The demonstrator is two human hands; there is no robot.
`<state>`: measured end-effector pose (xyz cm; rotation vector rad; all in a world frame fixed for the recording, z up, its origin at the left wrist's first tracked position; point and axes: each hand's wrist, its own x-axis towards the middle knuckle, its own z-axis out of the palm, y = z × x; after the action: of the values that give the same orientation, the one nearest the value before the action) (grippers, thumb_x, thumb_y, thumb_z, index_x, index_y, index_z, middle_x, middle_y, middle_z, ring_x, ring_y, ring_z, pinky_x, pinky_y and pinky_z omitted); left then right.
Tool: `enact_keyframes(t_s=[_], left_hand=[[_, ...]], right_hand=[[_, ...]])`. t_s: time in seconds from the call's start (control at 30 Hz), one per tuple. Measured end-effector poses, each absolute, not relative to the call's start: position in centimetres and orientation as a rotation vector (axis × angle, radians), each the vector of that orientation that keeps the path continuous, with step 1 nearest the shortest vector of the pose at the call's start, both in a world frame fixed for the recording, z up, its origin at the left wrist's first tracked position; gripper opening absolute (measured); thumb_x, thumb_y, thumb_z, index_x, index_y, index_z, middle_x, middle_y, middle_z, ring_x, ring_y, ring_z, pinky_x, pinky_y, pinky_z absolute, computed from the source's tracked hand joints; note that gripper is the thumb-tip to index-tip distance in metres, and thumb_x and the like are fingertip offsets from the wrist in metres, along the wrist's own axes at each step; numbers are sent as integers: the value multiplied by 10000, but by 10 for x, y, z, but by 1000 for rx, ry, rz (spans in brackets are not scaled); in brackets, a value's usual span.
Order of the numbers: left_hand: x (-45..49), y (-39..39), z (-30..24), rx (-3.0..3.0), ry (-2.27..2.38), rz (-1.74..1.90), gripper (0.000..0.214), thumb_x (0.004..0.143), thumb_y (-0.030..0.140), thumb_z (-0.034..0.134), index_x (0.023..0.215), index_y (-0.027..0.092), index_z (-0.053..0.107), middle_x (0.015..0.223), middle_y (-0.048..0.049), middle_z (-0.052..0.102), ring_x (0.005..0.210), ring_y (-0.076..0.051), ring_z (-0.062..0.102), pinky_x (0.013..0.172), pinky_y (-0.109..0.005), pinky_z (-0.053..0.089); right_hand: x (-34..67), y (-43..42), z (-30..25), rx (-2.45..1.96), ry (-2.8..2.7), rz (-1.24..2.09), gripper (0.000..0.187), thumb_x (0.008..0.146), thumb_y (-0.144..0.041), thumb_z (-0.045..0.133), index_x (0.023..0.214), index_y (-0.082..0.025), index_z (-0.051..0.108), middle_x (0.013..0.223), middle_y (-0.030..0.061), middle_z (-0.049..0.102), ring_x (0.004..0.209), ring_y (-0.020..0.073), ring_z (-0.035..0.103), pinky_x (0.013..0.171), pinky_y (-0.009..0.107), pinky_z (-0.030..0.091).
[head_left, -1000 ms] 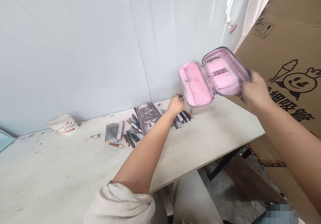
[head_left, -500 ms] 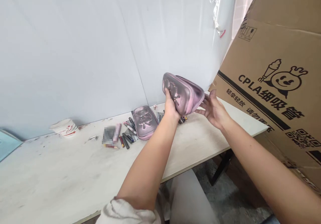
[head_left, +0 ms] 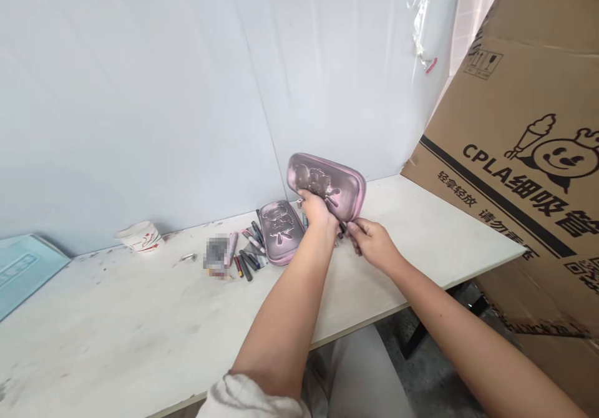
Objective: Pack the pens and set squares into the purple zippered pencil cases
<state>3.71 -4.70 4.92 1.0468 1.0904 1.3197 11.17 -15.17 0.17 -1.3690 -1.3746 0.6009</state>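
My left hand [head_left: 314,209] is closed around a shiny purple-pink pencil case [head_left: 322,184] with an embossed cartoon figure, held tilted above the table. At the case's lower right edge, along its pink zipper [head_left: 358,209], my right hand [head_left: 369,242] pinches with thumb and fingers; the zipper pull itself is too small to make out. A second, matching pencil case [head_left: 281,231] lies on the table just left of the held one. Several pens and markers [head_left: 246,265] lie beside it, and a few more [head_left: 341,229] show partly hidden behind my hands.
A paper cup [head_left: 143,237] leans near the wall, with a small metallic piece [head_left: 188,257] nearby. A light-blue box or folder [head_left: 30,274] lies at far left. A large cardboard box [head_left: 524,125] stands tilted beyond the right end of the white table [head_left: 140,330].
The held case has turned so its embossed front faces me, and its gaping side has closed up or turned away. My right hand has moved from spread fingers to a pinch at its lower edge.
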Motion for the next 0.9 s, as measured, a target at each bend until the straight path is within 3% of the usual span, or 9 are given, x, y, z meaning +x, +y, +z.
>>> enact_keyframes(t_s=[0.17, 0.27, 0.4, 0.5, 0.57, 0.67, 0.8, 0.9], left_hand=[[11, -48, 61, 1527, 1130, 1664, 502, 909, 510, 158, 1202, 204, 428, 1166, -76, 584, 1090, -165, 541, 933, -262, 402], [1, -57, 71, 2039, 1026, 1469, 472, 903, 488, 265, 1288, 231, 357, 1149, -79, 589, 1088, -211, 541, 922, -292, 389], [-3, -64, 86, 2613, 891, 774, 552, 823, 499, 470, 1304, 243, 382, 1161, -107, 575, 1120, -291, 507, 960, -347, 338], [2, -65, 104, 2777, 762, 435, 552, 768, 503, 552, 1238, 229, 460, 1093, -124, 587, 1132, -318, 483, 973, -371, 313], [8, -65, 115, 2778, 716, 452, 495, 767, 484, 561, 1175, 211, 500, 1040, -125, 595, 1157, -329, 459, 967, -382, 313], [24, -63, 118, 2625, 813, 760, 465, 811, 481, 506, 1181, 205, 458, 1061, -117, 584, 1188, -319, 436, 949, -371, 323], [66, -62, 87, 2047, 995, 1105, 487, 866, 538, 349, 1212, 197, 367, 1082, -111, 597, 1116, -284, 514, 902, -339, 360], [98, -64, 53, 1681, 1125, 997, 507, 893, 514, 259, 1190, 119, 372, 1113, -184, 589, 1056, -279, 557, 843, -338, 405]], right_hand=[[133, -157, 6, -1412, -1183, 784, 370, 777, -535, 436, 642, -192, 468, 424, -71, 364, 378, 87, 392, 409, 220, 310], [166, -158, 31, -1499, -1159, 807, 331, 779, -483, 459, 623, -192, 453, 448, -53, 395, 392, 86, 403, 422, 225, 320], [199, -165, 90, -1837, -1304, 380, 317, 837, -391, 409, 603, -190, 482, 537, 10, 497, 481, 116, 460, 502, 266, 367], [189, -169, 130, -2170, -1682, -275, 208, 813, -260, 475, 646, -174, 564, 622, 61, 564, 678, 197, 548, 670, 353, 396], [172, -170, 146, -2139, -1859, -570, 110, 787, -213, 512, 772, -149, 600, 756, 103, 603, 829, 261, 561, 760, 417, 384], [161, -168, 147, -1962, -1815, -677, 271, 874, -310, 414, 971, -127, 589, 954, 150, 594, 1009, 301, 515, 853, 462, 360], [179, -157, 101, -1707, -1373, -362, 669, 757, -507, 568, 1290, -156, 369, 1254, 159, 466, 1087, 270, 498, 907, 425, 395], [204, -149, 46, -1547, -1176, 258, 659, 794, -529, 503, 1321, -178, 321, 1226, 118, 527, 1030, 203, 560, 837, 358, 473]])
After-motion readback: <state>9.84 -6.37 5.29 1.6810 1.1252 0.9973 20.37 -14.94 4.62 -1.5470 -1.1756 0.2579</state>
